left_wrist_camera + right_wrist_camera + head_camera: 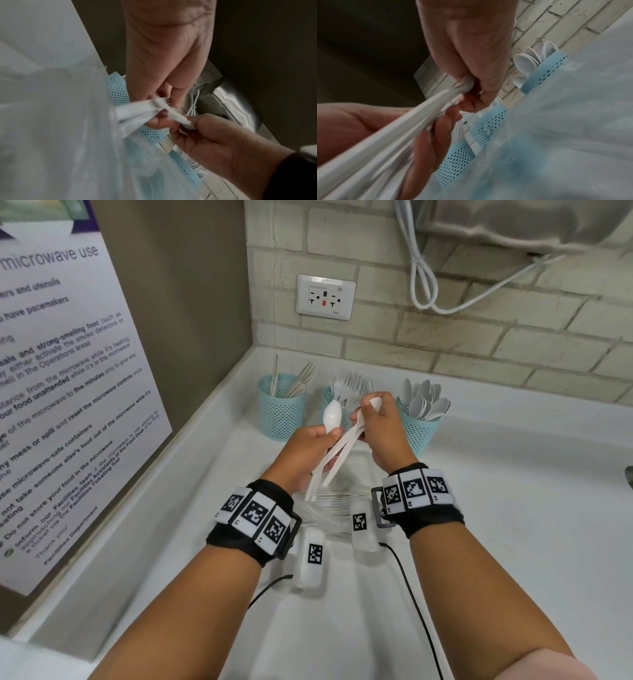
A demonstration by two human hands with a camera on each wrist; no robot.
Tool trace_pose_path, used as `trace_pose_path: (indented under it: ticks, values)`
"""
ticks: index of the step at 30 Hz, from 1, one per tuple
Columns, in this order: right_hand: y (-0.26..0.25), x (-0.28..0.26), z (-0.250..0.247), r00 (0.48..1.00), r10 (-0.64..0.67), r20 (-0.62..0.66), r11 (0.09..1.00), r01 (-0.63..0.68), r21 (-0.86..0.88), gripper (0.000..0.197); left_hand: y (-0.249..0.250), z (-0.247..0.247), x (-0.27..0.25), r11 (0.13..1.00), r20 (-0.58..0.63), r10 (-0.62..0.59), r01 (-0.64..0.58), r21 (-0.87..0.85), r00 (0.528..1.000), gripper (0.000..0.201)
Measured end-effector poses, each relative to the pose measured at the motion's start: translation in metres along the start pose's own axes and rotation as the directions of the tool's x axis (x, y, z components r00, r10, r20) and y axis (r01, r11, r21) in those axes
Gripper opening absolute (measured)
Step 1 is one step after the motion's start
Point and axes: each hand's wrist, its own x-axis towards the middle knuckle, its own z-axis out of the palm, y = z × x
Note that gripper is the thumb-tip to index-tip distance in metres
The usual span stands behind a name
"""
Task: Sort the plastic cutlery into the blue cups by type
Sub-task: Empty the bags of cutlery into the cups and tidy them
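On the counter (496, 508): three blue cups, one each of knives (281, 405), forks (330, 402) and spoons (419, 433).
Left hand (308, 453): clenched round a spoon (331, 416) and a bundle of handles (334, 458) (count unclear).
Right hand (383, 429): pinching one handle tip from the bundle.
Advice: draw one piece straight out, check its head, then drop it handle-down in the matching cup.

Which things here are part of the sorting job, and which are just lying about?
Job: left hand and right hand holding white cutlery; spoon cup, fork cup, knife cup.
Lying about: wall socket, white cable, microwave notice.
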Motion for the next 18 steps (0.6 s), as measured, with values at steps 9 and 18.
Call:
trace_pose_path:
  ticks: [9, 18]
  values:
    - [-0.005, -0.007, 0.01, 0.994, 0.06, 0.091, 0.998, -0.059, -0.016, 0.026, -0.002, 0.009, -0.003, 0.886, -0.046, 0.278, -0.237, 0.399, 0.96, 0.033]
    - [-0.001, 0.001, 0.008, 0.999, 0.039, 0.019, 0.996, -0.037, -0.084, 0.013, -0.003, 0.003, -0.002, 0.968, -0.098, 0.197, -0.178, 0.176, 0.976, 0.009]
